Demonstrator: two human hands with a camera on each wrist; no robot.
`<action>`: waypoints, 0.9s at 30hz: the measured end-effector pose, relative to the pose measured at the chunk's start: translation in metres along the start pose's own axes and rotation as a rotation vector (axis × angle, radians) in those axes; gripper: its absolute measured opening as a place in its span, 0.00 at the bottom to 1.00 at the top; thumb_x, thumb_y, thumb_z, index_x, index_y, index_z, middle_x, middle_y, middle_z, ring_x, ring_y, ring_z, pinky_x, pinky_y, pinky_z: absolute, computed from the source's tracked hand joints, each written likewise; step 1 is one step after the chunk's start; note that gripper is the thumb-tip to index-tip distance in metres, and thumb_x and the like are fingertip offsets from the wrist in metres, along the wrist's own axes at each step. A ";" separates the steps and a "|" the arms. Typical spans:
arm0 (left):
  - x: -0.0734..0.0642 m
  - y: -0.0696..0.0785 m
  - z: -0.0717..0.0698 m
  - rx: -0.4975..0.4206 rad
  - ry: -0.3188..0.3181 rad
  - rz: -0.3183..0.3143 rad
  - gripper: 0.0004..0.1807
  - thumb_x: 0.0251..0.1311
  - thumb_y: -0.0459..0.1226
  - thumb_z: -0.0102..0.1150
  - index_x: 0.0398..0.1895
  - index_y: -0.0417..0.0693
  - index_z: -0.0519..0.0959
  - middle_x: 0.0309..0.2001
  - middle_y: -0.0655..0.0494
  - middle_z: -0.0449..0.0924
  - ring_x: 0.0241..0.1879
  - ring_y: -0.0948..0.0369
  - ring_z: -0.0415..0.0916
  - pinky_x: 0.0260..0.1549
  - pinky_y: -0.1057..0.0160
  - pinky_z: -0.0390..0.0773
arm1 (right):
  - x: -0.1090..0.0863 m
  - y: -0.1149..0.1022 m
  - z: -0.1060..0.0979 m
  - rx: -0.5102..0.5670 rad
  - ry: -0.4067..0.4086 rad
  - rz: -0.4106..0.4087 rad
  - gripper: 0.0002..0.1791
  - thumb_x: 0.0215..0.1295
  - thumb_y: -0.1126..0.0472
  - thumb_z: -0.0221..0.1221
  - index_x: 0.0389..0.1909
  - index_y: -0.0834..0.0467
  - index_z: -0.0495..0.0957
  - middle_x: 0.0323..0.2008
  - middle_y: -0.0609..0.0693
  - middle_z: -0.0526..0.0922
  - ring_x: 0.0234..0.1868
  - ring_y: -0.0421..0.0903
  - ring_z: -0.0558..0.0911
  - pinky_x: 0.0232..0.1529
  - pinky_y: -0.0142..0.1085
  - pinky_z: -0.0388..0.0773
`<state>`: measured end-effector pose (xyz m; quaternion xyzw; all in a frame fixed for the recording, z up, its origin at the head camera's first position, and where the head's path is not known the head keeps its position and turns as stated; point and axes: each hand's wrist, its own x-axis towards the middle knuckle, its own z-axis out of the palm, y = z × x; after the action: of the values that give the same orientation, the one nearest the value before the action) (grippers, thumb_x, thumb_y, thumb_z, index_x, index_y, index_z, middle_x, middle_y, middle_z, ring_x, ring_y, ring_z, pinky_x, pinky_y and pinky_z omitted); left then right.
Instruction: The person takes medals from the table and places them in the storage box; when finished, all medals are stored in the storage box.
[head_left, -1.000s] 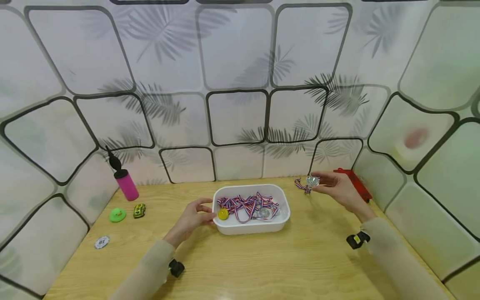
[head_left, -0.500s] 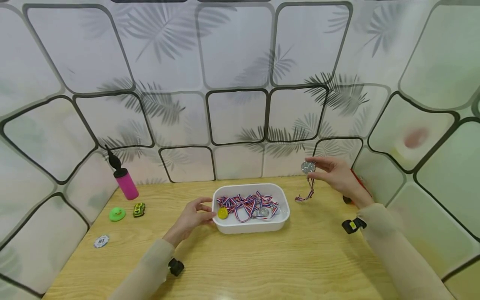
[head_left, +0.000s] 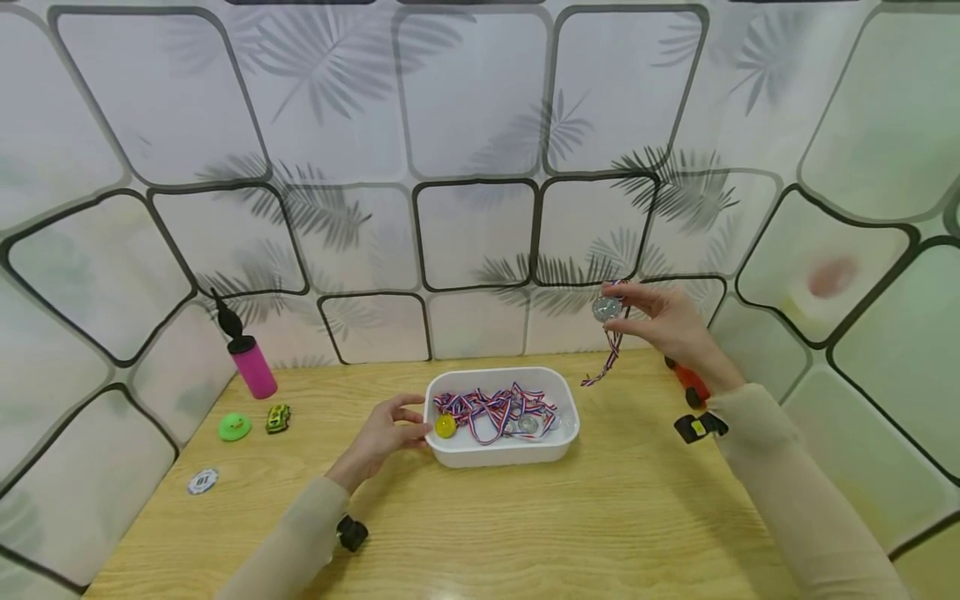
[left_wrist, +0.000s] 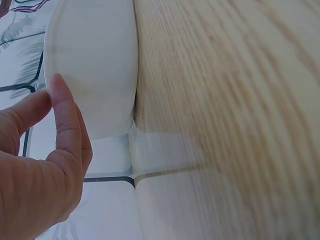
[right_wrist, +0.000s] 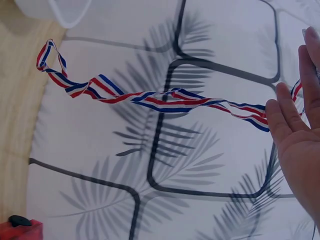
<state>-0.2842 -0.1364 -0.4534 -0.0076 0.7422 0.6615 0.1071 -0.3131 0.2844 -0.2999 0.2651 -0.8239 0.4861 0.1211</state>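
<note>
A white plastic tub (head_left: 491, 457) stands on the wooden table, holding tangled red, white and blue ribbons (head_left: 480, 408), a gold medal (head_left: 446, 426) and silver medals (head_left: 528, 424). My left hand (head_left: 388, 432) pinches the tub's left end; in the left wrist view the thumb and fingers (left_wrist: 65, 107) meet at its rim. My right hand (head_left: 667, 323), raised above the back right of the table, pinches a silver medal (head_left: 606, 309) by its edge. From that medal a striped ribbon (right_wrist: 165, 101) hangs down, twisted, its looped end lowest.
At the left stand a magenta pump with black top (head_left: 255, 371), a green duck (head_left: 235, 427), a small yellow-green toy car (head_left: 278, 418) and a round chip (head_left: 202, 481). A red toy vehicle (head_left: 692, 383) sits behind my right forearm. Patterned curtain walls (head_left: 480, 325) border the table.
My right hand has lifted the silver medal up and slightly left; its ribbon, bunched near the table before, now hangs stretched out. The left hand and tub have stayed put.
</note>
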 end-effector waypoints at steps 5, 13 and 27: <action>-0.001 0.000 0.000 -0.001 -0.003 -0.002 0.31 0.58 0.23 0.62 0.66 0.37 0.67 0.42 0.43 0.74 0.30 0.58 0.80 0.40 0.54 0.86 | 0.008 -0.017 0.000 -0.009 0.011 -0.052 0.24 0.59 0.66 0.68 0.57 0.66 0.77 0.57 0.45 0.82 0.53 0.31 0.77 0.55 0.18 0.72; 0.000 0.000 0.000 0.000 -0.001 -0.003 0.31 0.58 0.24 0.63 0.66 0.37 0.67 0.42 0.43 0.74 0.30 0.58 0.80 0.39 0.54 0.86 | 0.019 -0.037 0.007 0.012 -0.021 -0.049 0.25 0.59 0.64 0.68 0.58 0.61 0.78 0.61 0.50 0.79 0.55 0.31 0.77 0.55 0.22 0.75; 0.000 0.000 0.000 0.003 0.001 -0.004 0.30 0.59 0.24 0.62 0.66 0.38 0.67 0.43 0.43 0.74 0.29 0.59 0.80 0.37 0.58 0.86 | 0.031 -0.025 0.050 0.095 -0.168 -0.017 0.25 0.58 0.65 0.69 0.57 0.63 0.78 0.58 0.57 0.80 0.52 0.36 0.79 0.58 0.27 0.74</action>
<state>-0.2841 -0.1363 -0.4532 -0.0091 0.7434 0.6600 0.1082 -0.3224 0.2212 -0.2923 0.3175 -0.8049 0.4995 0.0431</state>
